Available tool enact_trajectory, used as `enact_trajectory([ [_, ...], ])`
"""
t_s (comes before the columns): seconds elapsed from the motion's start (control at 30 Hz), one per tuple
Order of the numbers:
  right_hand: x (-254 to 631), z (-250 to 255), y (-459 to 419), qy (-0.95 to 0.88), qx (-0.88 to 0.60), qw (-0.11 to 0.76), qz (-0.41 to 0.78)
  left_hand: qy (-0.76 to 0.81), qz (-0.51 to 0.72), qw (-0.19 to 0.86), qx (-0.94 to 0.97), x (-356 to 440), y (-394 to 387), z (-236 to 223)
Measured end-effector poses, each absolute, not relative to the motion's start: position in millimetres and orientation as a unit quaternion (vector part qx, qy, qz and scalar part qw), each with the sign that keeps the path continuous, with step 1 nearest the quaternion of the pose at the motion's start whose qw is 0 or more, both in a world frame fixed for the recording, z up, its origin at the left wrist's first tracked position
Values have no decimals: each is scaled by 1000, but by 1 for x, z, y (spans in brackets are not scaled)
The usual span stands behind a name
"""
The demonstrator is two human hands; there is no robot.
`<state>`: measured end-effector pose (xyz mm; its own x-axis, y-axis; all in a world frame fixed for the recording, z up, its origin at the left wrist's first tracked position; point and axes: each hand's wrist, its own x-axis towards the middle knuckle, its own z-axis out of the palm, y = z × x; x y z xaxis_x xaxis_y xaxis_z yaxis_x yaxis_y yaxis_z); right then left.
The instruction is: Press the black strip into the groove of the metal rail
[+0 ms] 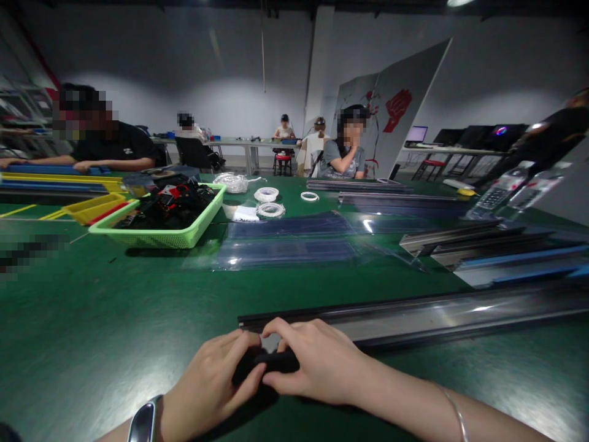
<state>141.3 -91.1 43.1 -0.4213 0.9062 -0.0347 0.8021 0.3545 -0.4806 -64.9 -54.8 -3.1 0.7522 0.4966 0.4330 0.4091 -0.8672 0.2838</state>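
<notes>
A long dark channel profile with a pale grey inside lies across the table, running from in front of me to the right edge. At its left end, my left hand is closed, thumb below and fingers over the end. My right hand grips the same profile just to the right, with thumb and fingers curled around its near edge. The fingertips of both hands almost meet there. Whether a small separate part sits between them is hidden by the fingers.
On the green table stand a light green basket of black and red parts and a yellow tray. Clear plastic sleeves, tape rolls, more profiles and water bottles lie beyond. A co-worker sits at left.
</notes>
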Motion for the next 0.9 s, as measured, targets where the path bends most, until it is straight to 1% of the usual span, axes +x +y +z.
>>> enact_trajectory([
  [0.07,141,43,-91,-817,-524,117,211,239,263,73,932,-65,-55,-4],
  [0.13,141,43,-91,-813,-525,132,216,237,273,62,930,-66,-54,-7],
  [0.23,141,45,-91,-807,-526,143,229,237,277,69,929,-65,-53,-10],
  [0.33,141,45,-90,-810,-524,132,228,237,272,83,929,-65,-52,-11],
  [0.67,141,37,-91,-821,-533,116,171,240,300,65,921,-63,-51,-14],
  [0.9,141,34,-90,-824,-534,107,156,229,289,70,927,-63,-53,-13],
])
